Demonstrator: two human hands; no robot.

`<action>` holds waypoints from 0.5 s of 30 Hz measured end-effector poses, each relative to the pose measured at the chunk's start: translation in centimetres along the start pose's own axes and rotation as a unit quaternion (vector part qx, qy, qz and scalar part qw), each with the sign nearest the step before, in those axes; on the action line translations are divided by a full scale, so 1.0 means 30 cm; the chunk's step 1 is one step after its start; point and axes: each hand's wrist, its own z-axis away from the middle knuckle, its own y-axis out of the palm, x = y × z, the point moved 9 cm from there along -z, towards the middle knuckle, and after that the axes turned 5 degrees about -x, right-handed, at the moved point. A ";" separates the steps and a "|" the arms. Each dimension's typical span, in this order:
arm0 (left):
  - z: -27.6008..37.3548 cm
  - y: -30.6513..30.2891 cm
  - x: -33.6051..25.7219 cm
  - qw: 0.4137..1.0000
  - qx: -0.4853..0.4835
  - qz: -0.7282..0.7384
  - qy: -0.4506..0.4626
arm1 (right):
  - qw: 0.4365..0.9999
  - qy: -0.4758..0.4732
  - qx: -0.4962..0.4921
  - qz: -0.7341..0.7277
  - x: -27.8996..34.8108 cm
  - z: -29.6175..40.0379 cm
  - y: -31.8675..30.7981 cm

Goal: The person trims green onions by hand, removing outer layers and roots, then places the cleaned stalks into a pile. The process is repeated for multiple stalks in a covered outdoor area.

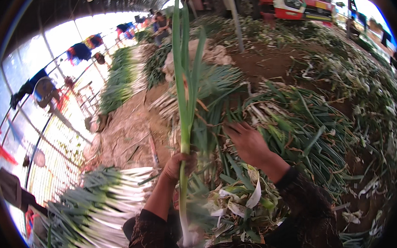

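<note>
A long green onion stalk [185, 130] stands nearly upright before me, its green leaves at the top and its white end low by my lap. My left hand [183, 163] is closed around its pale middle. To the right, my right hand [246, 140] reaches over a heap of untrimmed green onions [306, 129], fingers spread a little; whether it touches the leaves I cannot tell. Below that hand lie peeled-off outer leaves [241, 203]. Cleaned green onions [113, 200] are laid side by side at the lower left, white ends toward me.
Another row of green onions [125, 69] lies farther off, left of a cloth-like sheet [202, 53]. A metal pole [236, 21] rises from the soil. A red truck [292, 7] and a seated person [161, 27] are at the back. Leaf scraps [371, 109] cover the right side.
</note>
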 end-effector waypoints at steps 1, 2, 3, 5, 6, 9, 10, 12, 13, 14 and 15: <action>0.018 0.067 0.009 0.999 0.024 -0.038 0.000 | 0.999 -0.029 -0.016 0.018 0.021 -0.060 -0.010; 0.012 0.097 0.037 0.997 0.064 -0.050 -0.009 | 0.997 -0.059 -0.032 0.038 0.042 -0.105 -0.020; 0.006 0.155 0.064 0.996 0.059 -0.066 -0.023 | 0.995 -0.064 -0.041 0.066 0.033 -0.134 -0.041; -0.022 0.248 0.104 0.990 0.093 -0.096 -0.052 | 0.989 -0.057 -0.072 0.118 0.003 -0.160 -0.110; -0.009 0.255 0.090 0.989 0.089 -0.101 -0.055 | 0.989 -0.057 -0.077 0.113 0.001 -0.165 -0.133; 0.009 0.290 0.047 0.976 0.053 -0.196 -0.079 | 0.989 -0.055 -0.080 0.109 -0.010 -0.149 -0.207; 0.010 0.303 0.040 0.970 0.037 -0.223 -0.094 | 0.989 -0.052 -0.072 0.118 -0.023 -0.131 -0.230; 0.009 0.315 0.022 0.961 0.034 -0.254 -0.099 | 0.983 -0.056 -0.097 0.142 -0.038 -0.106 -0.278; 0.016 0.300 0.013 0.959 0.018 -0.265 -0.101 | 0.982 -0.052 -0.103 0.150 -0.055 -0.092 -0.273; 0.031 0.293 0.001 0.951 0.004 -0.291 -0.104 | 0.981 -0.049 -0.109 0.156 -0.072 -0.075 -0.255; 0.044 0.295 -0.005 0.943 -0.004 -0.314 -0.106 | 0.978 -0.045 -0.112 0.168 -0.076 -0.058 -0.259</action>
